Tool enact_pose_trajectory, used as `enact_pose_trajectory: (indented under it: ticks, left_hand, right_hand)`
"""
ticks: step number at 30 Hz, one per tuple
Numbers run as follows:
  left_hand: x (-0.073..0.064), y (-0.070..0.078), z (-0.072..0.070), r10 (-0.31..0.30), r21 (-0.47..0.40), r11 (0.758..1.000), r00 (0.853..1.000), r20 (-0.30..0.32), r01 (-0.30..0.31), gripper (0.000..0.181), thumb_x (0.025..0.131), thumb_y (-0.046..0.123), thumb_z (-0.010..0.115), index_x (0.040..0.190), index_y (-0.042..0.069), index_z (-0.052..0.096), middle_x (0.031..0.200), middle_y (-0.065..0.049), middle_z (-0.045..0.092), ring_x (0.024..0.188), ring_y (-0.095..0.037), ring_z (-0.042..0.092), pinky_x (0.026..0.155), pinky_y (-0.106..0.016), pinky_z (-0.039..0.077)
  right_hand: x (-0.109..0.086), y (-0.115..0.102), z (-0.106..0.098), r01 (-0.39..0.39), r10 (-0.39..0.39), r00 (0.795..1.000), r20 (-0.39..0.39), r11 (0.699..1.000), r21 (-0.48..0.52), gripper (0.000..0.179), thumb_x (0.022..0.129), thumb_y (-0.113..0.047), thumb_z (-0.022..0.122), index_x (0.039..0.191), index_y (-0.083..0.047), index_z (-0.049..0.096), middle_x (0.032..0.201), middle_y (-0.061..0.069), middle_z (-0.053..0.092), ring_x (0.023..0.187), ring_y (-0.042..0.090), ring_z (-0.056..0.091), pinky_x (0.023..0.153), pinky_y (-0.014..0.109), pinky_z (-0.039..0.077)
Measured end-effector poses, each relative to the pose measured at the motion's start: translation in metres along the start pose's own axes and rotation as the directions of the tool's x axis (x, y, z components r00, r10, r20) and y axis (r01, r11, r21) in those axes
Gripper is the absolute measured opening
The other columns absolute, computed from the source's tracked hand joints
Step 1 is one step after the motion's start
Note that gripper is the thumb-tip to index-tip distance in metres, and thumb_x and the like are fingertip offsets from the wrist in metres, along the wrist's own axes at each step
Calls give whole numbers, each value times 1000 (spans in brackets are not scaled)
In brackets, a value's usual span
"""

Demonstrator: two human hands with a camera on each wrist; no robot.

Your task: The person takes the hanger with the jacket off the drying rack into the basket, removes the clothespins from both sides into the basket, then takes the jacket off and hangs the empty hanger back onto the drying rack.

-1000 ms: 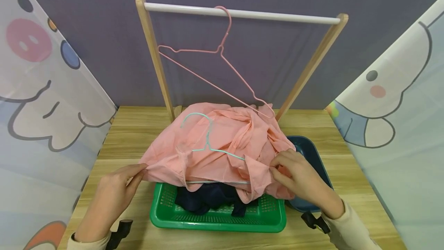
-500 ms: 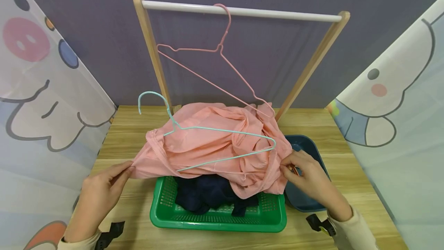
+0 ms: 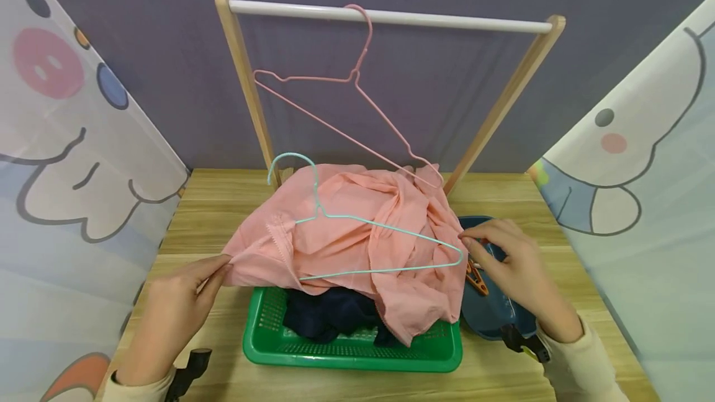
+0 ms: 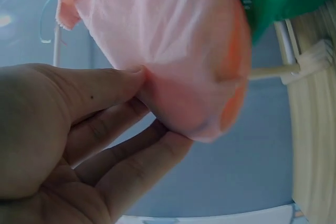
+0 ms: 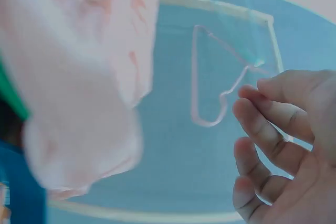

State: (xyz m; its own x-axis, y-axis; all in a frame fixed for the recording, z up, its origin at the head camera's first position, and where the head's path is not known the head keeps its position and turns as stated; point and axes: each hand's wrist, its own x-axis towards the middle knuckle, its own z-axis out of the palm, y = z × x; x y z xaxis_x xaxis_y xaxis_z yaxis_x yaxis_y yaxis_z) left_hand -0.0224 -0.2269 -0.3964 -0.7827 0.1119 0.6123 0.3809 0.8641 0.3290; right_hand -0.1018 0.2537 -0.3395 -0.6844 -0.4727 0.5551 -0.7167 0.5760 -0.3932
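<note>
A pink zip-up shirt (image 3: pixel 352 191) is spread over the green basket. My left hand (image 3: pixel 181 303) pinches its left side between thumb and fingertips, also seen in the left wrist view as cloth (image 4: pixel 173 66). A mint-green hanger (image 3: pixel 413 233) lies across the shirt, its left end tucked under the cloth and its hook upward. The hanger's right end is bare. Close beside that end is my right hand (image 3: pixel 519 265), thumb and fingertips loosely bent, holding nothing. In the right wrist view the right hand (image 5: pixel 283 140) is apart from the hanging pink cloth (image 5: pixel 89 87).
The green basket (image 3: pixel 352 361) holds dark navy cloth (image 3: pixel 335 315). Behind it stands a wooden rack with a white rail (image 3: pixel 447 19) and a pink hanger (image 3: pixel 357 77) on it. A blue tray (image 3: pixel 486 321) with an orange clothespin (image 3: pixel 476 279) lies under the right hand.
The right side of the shirt has come off the mint hanger's right end and dropped. My right hand has let go and moved right. The hanger swung left, then back right; my left hand still pinches.
</note>
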Motion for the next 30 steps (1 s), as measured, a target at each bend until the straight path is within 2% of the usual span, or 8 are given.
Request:
enact_pose_trajectory:
  ticks: [2, 4, 6, 9, 11, 18, 24, 30]
  left_hand:
    - [2, 5, 2, 35, -6, 999, 999, -3, -35, 27, 74, -3, 82, 101, -2, 77, 94, -18, 74, 78, -34, 73, 61, -48, 56]
    - [4, 11, 5, 70, -10, 998, 998, -7, -70, 16, 90, 11, 74, 100, 0, 76, 93, -17, 74, 78, -33, 73, 61, -48, 56]
    - [7, 20, 9, 95, -25, 995, 995, 1, -95, 21, 98, 19, 66, 101, 1, 76, 93, -14, 74, 78, -32, 73, 62, -47, 57]
    - [12, 35, 16, 117, -46, 992, 993, 32, -115, 18, 96, 18, 69, 101, 3, 76, 95, -10, 74, 80, -27, 73, 64, -45, 58]
    - [16, 46, 20, 120, -68, 991, 991, 60, -116, 19, 83, 4, 79, 101, 3, 76, 96, -8, 74, 82, -25, 73, 66, -43, 59]
    - [28, 75, 38, 158, -115, 982, 984, 88, -147, 18, 78, 1, 82, 93, 7, 75, 86, 1, 71, 74, -12, 68, 63, -35, 58]
    - [33, 95, 56, 179, -178, 971, 977, 113, -158, 17, 81, -1, 80, 85, 11, 70, 78, 7, 63, 71, -4, 60, 60, -28, 54]
    - [35, 108, 69, 165, -226, 966, 975, 148, -129, 18, 80, -3, 81, 89, 11, 75, 84, 6, 69, 79, -4, 65, 68, -28, 57]
  right_hand:
    - [10, -7, -2, 42, -42, 999, -7, 999, -16, 20, 86, -4, 76, 104, -12, 77, 100, -6, 69, 91, 13, 55, 75, 23, 41]
    - [21, -15, 0, 111, -111, 994, -9, 994, -26, 13, 93, -19, 73, 104, -12, 77, 100, -5, 69, 90, 14, 55, 74, 23, 39]
    - [30, -22, 5, 190, -191, 982, -15, 981, -29, 23, 99, -31, 66, 104, -11, 77, 99, -4, 70, 87, 16, 54, 72, 24, 37]
    - [40, -30, 14, 271, -272, 962, -20, 962, -42, 34, 102, -37, 58, 103, -9, 77, 98, -1, 71, 83, 18, 54, 72, 27, 36]
    - [43, -32, 18, 297, -298, 954, -20, 953, -57, 33, 103, -36, 58, 103, -9, 77, 96, -1, 71, 82, 18, 54, 72, 29, 35]
    - [36, -27, 13, 267, -273, 961, -40, 957, -110, 38, 104, -38, 55, 96, -9, 78, 89, -1, 71, 81, 22, 57, 74, 35, 38]
    - [22, -15, -2, 267, -291, 950, -113, 945, -190, 40, 103, -39, 57, 92, -9, 80, 84, 0, 65, 71, 20, 50, 67, 28, 26]
    - [6, -6, -17, 230, -278, 947, -158, 936, -267, 44, 103, -40, 57, 84, -8, 80, 79, -1, 64, 66, 19, 49, 65, 28, 22]
